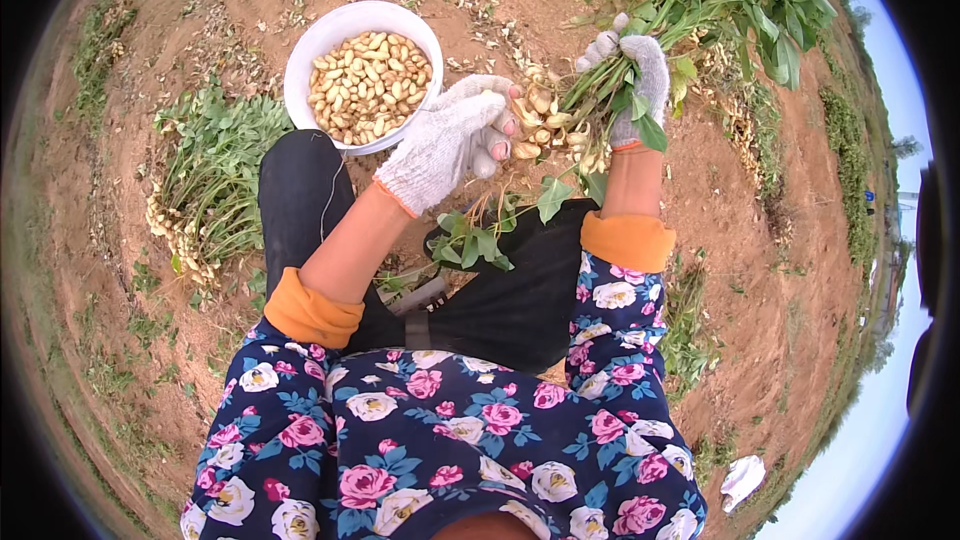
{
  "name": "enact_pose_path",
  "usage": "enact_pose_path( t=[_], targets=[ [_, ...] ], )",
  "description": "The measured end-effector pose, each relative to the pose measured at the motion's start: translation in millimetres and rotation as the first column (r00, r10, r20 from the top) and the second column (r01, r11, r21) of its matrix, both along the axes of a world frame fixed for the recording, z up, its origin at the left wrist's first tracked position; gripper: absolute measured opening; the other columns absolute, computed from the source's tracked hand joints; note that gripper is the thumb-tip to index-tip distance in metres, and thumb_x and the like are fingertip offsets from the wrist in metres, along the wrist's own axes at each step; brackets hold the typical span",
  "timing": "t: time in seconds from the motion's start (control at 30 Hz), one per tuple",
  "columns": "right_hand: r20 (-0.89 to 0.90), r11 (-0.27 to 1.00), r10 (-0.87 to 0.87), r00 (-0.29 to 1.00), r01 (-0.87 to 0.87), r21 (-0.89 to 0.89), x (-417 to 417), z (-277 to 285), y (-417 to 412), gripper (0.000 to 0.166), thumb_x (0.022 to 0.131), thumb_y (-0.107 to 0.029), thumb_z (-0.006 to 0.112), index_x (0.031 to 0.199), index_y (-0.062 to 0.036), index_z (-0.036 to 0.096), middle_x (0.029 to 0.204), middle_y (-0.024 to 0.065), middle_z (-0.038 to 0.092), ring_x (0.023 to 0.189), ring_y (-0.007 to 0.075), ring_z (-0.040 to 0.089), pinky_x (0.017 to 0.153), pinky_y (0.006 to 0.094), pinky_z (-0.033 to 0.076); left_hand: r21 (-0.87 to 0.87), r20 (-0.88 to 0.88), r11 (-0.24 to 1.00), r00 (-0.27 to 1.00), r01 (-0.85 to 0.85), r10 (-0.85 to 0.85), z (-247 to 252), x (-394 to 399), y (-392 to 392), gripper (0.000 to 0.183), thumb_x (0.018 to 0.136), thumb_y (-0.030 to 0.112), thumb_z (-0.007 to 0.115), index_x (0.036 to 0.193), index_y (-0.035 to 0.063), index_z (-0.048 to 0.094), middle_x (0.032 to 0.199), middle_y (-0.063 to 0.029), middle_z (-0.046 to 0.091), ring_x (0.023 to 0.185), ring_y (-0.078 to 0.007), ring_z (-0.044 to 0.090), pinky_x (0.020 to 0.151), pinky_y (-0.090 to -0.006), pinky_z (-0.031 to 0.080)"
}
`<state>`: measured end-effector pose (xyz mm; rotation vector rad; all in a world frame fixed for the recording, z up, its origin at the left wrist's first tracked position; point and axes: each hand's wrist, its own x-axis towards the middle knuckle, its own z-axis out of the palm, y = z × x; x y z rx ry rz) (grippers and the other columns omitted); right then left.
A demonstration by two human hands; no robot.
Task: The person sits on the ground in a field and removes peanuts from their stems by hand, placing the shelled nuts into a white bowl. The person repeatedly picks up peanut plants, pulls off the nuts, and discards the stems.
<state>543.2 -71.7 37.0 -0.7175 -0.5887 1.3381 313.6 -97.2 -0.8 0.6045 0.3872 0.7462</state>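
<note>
My right hand (641, 82), in a whitish knit glove, is closed around the stems of a bunch of peanut plants (600, 86). Its leaves spread toward the top right, and its roots with pale peanut pods (541, 116) point toward my left hand (461, 139). That hand wears a similar glove with bare fingertips; its fingers are curled at the edge of the pods, and whether they grip any is hidden. Beyond my bent knee stands a white plastic bucket (297, 82) partly filled with peanuts in their shells (371, 82).
A heap of peanut plants (225, 172) with pods lies on the reddish soil left of my knee. A loose leafy sprig (472, 240) is between my legs. More plants with pods (742, 135) lie in a row at right. A white item (742, 481) rests at lower right.
</note>
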Motion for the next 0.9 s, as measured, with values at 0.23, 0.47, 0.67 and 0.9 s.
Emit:
enact_pose_path(
  t=[0.23, 0.47, 0.67, 0.9],
  targets=[
    [0.038, 0.996, -0.041, 0.998, 0.044, -0.073, -5.5, 0.6, 0.1, 0.022, 0.079, -0.013, 0.053, 0.1, -0.0086, 0.056, 0.074, 0.0056, 0.048, 0.066, 0.0215, 0.047, 0.066, 0.0388, 0.045, 0.337, -0.511, 0.941, 0.846, 0.035, 0.152, 26.2, 22.6, -0.3, 0.027, 0.09, 0.02, 0.059, 0.113, 0.0068, 0.053, 0.079, 0.003, 0.055, 0.055, -0.0011, 0.047, 0.042, -0.0155, 0.036],
    [0.0, 0.999, -0.025, 1.0, 0.025, -0.047, -1.7, -5.1, 2.2, 0.023, 0.079, -0.012, 0.054, 0.102, -0.0067, 0.057, 0.075, 0.0111, 0.059, 0.063, 0.0246, 0.059, 0.059, 0.0395, 0.053, 0.243, -0.303, 0.961, 0.932, -0.128, 0.201, 13.6, 29.2, -3.5, 0.011, 0.089, 0.016, 0.059, 0.092, 0.0094, 0.051, 0.068, 0.0032, 0.05, 0.052, -0.002, 0.043, 0.041, -0.0174, 0.03],
    [-0.031, 0.997, 0.032, 0.999, -0.034, -0.065, -2.5, -6.1, 4.2, 0.021, 0.079, -0.014, 0.053, 0.099, -0.0085, 0.057, 0.075, 0.0076, 0.054, 0.065, 0.0231, 0.052, 0.063, 0.0389, 0.048, 0.061, -0.093, 0.982, 0.979, -0.178, 0.183, -0.5, 29.6, -3.8, 0.007, 0.087, 0.007, 0.054, 0.085, 0.0097, 0.048, 0.06, 0.0025, 0.046, 0.047, -0.0033, 0.038, 0.038, -0.0179, 0.025],
    [-0.125, 0.986, 0.165, 0.978, -0.168, -0.014, -11.1, -11.4, 9.4, 0.019, 0.078, -0.015, 0.053, 0.097, -0.0102, 0.056, 0.073, 0.0041, 0.046, 0.065, 0.0203, 0.044, 0.065, 0.037, 0.041, -0.179, 0.041, 0.966, 0.979, -0.189, 0.199, -12.7, 24.4, -8.9, 0.01, 0.084, 0.004, 0.055, 0.084, 0.0102, 0.048, 0.06, 0.0034, 0.041, 0.045, -0.0037, 0.035, 0.036, -0.0176, 0.025]
  ],
)
